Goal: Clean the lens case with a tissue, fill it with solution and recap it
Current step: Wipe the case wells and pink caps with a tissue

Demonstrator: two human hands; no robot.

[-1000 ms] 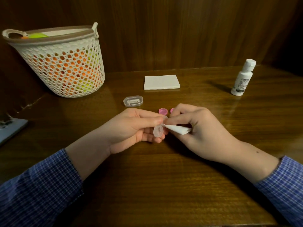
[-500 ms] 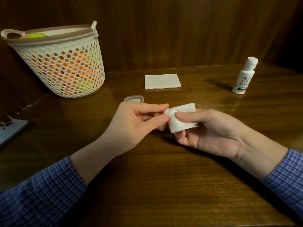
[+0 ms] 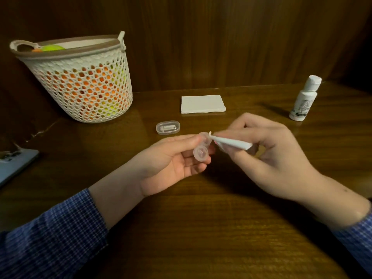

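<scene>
My left hand (image 3: 173, 162) holds the clear two-well lens case (image 3: 201, 152) upright between thumb and fingers, above the wooden table (image 3: 201, 228). My right hand (image 3: 265, 156) pinches a folded white tissue (image 3: 233, 142), and the tissue's tip is pushed into the case's upper well. The lower well faces me, uncovered. The white solution bottle (image 3: 304, 98) stands capped at the far right. The pink caps are hidden behind my hands.
A stack of white tissues (image 3: 203, 104) lies at the back middle. A small clear plastic box (image 3: 168, 127) sits just beyond my left hand. A white mesh basket (image 3: 84, 87) with orange and green contents stands back left. A grey device (image 3: 16, 164) lies at the left edge.
The tissue, wrapped flat over the case half a second ago, is now folded narrow with its tip in the upper well. My right hand turned palm-down and the case is visible again.
</scene>
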